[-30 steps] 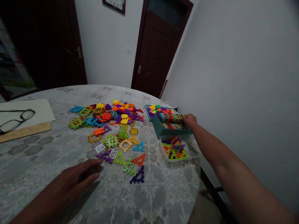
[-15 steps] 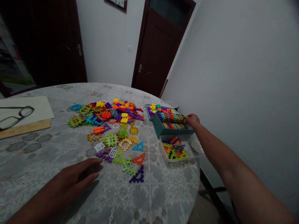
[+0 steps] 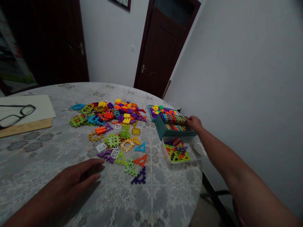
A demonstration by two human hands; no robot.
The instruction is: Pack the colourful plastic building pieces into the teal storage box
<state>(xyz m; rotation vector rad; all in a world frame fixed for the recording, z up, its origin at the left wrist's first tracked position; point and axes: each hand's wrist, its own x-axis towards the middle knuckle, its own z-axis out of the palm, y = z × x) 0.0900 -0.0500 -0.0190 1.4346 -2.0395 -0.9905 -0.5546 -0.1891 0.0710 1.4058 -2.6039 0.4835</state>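
Observation:
My right hand (image 3: pixel 194 123) reaches out to the right end of a teal box (image 3: pixel 163 130) packed with rows of colourful plastic pieces; its fingers curl against the stacked pieces (image 3: pixel 174 121) there. My left hand (image 3: pixel 75 178) lies flat on the tablecloth, fingers stretched out, its tips just short of a purple piece (image 3: pixel 106 155). Loose triangle pieces (image 3: pixel 138 164) in green, orange, blue and purple lie to the right of that hand. A big heap of flat interlocking pieces (image 3: pixel 111 116) covers the middle of the table.
A clear plastic tub (image 3: pixel 180 151) with several triangle pieces sits near the table's right edge, just in front of the teal box. Black glasses (image 3: pixel 16 115) rest on paper at the far left beside a wooden ruler (image 3: pixel 26 127). Dark doors stand behind the round table (image 3: pixel 153 195).
Both hands stay almost where they were. The view has tipped slightly, so everything sits a touch higher and the glasses a little further left.

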